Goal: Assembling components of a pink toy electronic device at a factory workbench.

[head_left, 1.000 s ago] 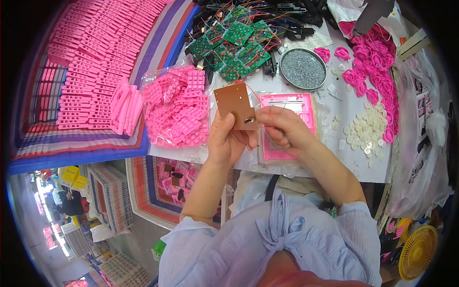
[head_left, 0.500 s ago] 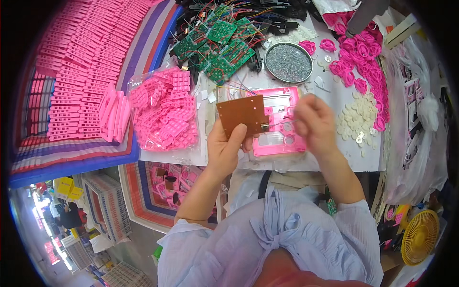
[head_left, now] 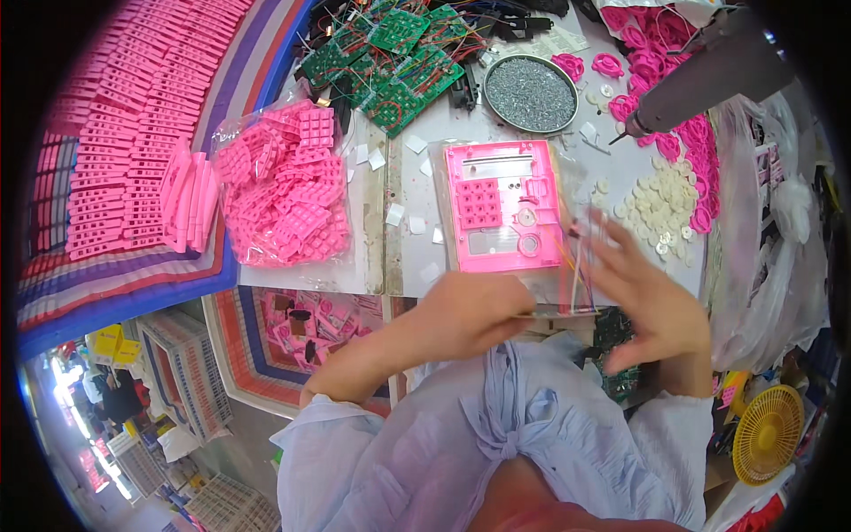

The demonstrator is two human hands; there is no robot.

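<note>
My left hand [head_left: 470,309] grips a circuit board [head_left: 567,315], seen almost edge-on just off the table's near edge. Thin coloured wires [head_left: 578,275] rise from the board's right end. Beside those wires is my right hand [head_left: 656,306], slightly blurred, its fingers spread and thumb apart; I see nothing held in it. Beyond both hands a pink plastic casing [head_left: 496,263] lies on the table with its inner side up. A pink keypad [head_left: 479,204] sits in its left part, and round white pieces sit at its right.
A dark electric screwdriver [head_left: 700,89] hangs at upper right. Behind the casing are a round tin of screws [head_left: 532,93] and green circuit boards [head_left: 399,80]. White discs [head_left: 660,204] lie at right. Bagged pink keypads [head_left: 288,191] and a crate of pink casings [head_left: 133,151] stand left.
My left hand has drawn the board off the casing towards my body and turned it edge-on. My right hand has moved nearer and right, its fingers now spread. The view has shifted slightly.
</note>
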